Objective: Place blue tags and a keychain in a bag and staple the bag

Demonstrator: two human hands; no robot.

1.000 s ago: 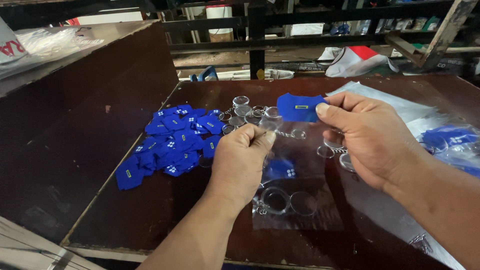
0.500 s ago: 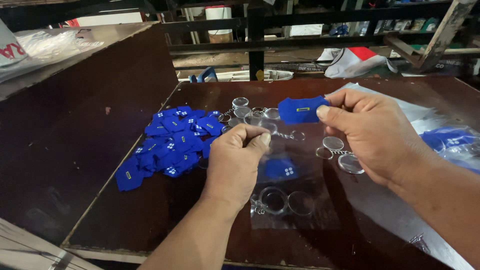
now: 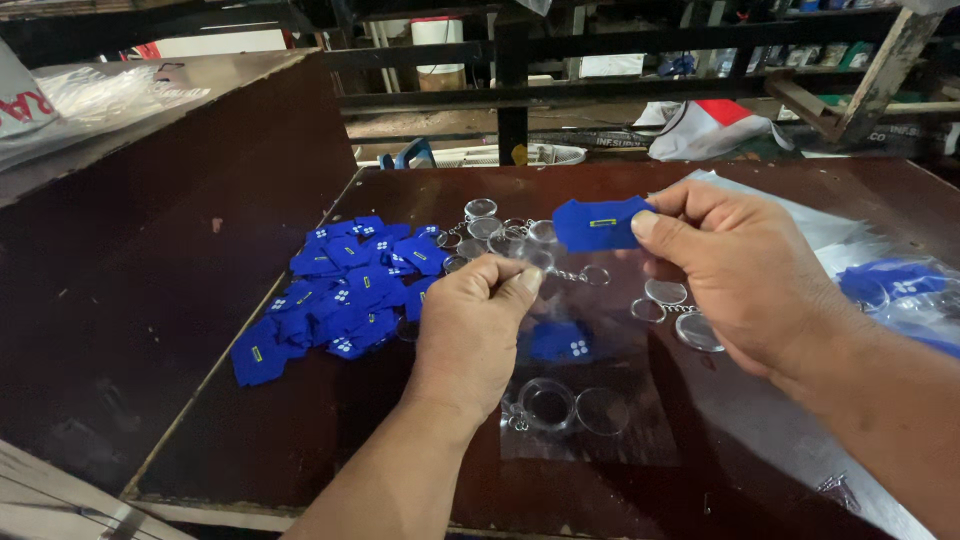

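Note:
My right hand [image 3: 745, 285] pinches a blue shirt-shaped cutout [image 3: 597, 223] between thumb and fingers, held above the dark table [image 3: 300, 440]. My left hand [image 3: 470, 335] is closed on a clear keychain piece; its short chain and ring [image 3: 585, 274] hang from the fingertips just below the cutout. Under both hands lies a clear plastic sleeve [image 3: 600, 440] with a blue piece [image 3: 560, 342] and clear round cases [image 3: 550, 402] on it.
A pile of blue cutouts [image 3: 340, 295] lies left of my hands. Several clear round keychain cases [image 3: 490, 225] sit behind it. A plastic bag of blue pieces [image 3: 900, 285] is at the right. A dark raised box [image 3: 150, 250] borders the left.
Both hands keep their grip and have barely shifted; the blue cutout stays close above the left fingertips.

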